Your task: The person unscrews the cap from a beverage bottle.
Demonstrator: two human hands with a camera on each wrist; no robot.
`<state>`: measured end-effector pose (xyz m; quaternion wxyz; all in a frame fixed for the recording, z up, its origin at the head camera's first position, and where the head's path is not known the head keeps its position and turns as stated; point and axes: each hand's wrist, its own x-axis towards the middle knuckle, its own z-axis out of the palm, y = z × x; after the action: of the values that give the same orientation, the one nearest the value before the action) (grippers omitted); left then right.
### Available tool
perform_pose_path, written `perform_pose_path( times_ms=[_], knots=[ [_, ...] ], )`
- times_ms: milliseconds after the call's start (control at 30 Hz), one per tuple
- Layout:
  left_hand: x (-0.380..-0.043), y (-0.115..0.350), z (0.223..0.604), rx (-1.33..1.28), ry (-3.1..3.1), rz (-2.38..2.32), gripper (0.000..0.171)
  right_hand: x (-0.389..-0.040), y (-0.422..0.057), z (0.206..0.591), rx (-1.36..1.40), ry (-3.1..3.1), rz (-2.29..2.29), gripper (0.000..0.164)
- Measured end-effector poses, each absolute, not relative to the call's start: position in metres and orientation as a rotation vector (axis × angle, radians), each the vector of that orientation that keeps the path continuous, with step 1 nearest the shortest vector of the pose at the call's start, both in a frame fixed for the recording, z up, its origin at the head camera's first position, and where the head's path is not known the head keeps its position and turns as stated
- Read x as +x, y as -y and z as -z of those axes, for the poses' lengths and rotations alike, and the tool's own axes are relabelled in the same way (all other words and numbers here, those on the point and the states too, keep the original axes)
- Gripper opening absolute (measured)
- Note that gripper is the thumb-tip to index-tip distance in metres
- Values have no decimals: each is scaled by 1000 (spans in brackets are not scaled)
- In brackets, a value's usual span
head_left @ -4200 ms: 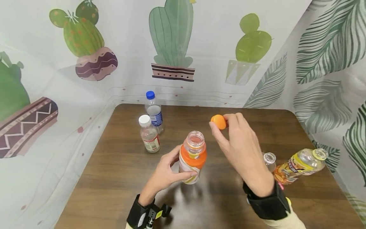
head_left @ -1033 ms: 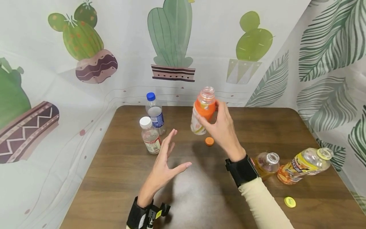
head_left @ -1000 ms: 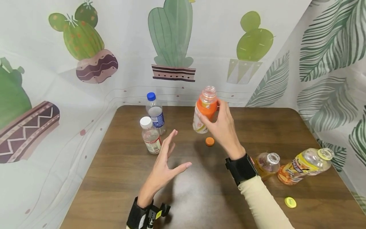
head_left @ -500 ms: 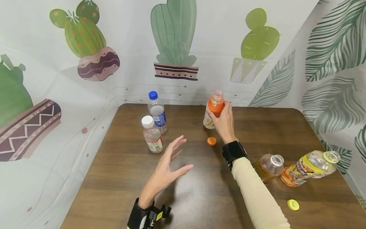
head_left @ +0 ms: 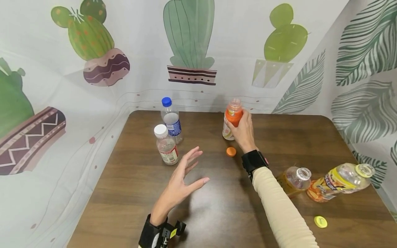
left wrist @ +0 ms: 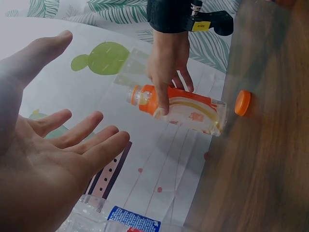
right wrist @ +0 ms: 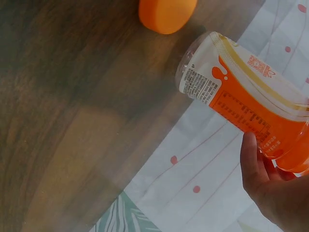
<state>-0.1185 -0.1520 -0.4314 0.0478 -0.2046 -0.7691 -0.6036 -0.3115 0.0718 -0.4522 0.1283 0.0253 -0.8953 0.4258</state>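
With the middle of the worktop [head_left: 217, 213] taken as the clock's centre in the head view, the orange-and-white plastic drink bottle [head_left: 233, 119] is seen upright at 12 o'clock, near the far edge; whether its base [right wrist: 187, 63] is fully set down cannot be told. It is held from its right side by the right hand [head_left: 244, 134], whose grip is wrapped round the body, thumb and fingers on opposite sides. The threaded neck [head_left: 234, 104] is clear, with the mouth exposed, and the shoulder below it is bright orange. By the label [right wrist: 263, 92] the body is covered in white and orange, divided by a curved gold-yellow band; small dark print and a square orange code are carried on it, and clear plastic is shown at the bottom. The orange screw cap [head_left: 231, 151] is laid on the worktop just beside the bottle, towards 6 o'clock from it. At 9 o'clock the left hand [head_left: 178, 182] is held with its grip relaxed, fingers extended and thumb spread away. Towards 10 o'clock, a white-capped clear bottle [head_left: 168, 151] and a blue-capped bottle [head_left: 172, 125] are stood close together. At 3 o'clock, an uncapped amber bottle [head_left: 291, 181] and a yellow-labelled bottle [head_left: 341, 182] are placed, with a yellow cap [head_left: 321, 222] at 4 o'clock.
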Motion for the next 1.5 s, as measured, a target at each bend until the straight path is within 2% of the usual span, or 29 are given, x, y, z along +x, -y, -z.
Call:
perform_pose_path(
  times_ms=[333,767,867,1033,1167,1333,1500],
  knots=[
    [-120,151,428,-620,2357,1840,85,-312,-73,455,70,2630,-1193,78],
    [-117,151,431,-632,2339,1837,81,-295,-73,452,122,2608,-1137,100],
    [-116,151,430,-648,2300,1851,76,-287,-65,437,150,2436,-1093,92],
    [-114,151,428,-662,2263,1892,65,-273,-43,396,347,2138,-1134,63],
    [-112,153,426,-712,2246,1908,53,-270,-15,366,575,2143,-1209,52],
    [-108,156,424,-782,2221,1882,41,-278,35,349,761,2406,-1254,58],
    [-104,160,423,-761,2226,1864,36,-292,79,344,788,2647,-1146,72]
  ],
)
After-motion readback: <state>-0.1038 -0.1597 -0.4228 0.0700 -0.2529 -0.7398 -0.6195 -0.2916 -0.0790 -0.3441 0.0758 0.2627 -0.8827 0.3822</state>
